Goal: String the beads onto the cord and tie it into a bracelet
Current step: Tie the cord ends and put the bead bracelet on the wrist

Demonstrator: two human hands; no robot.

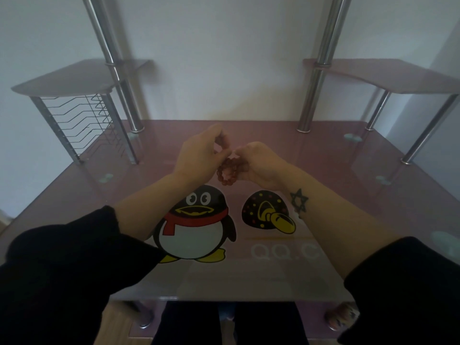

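I saw both hands raised over the pink surface. Left grip and right grip pinched the red bead strand, which hung looped between them; cord indistinct.

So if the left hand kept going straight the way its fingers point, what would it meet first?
The left hand points right, toward the right hand. It would almost at once meet the right hand's fingertips, with the bead strand held between them. Depth is unclear, but they look nearly touching.
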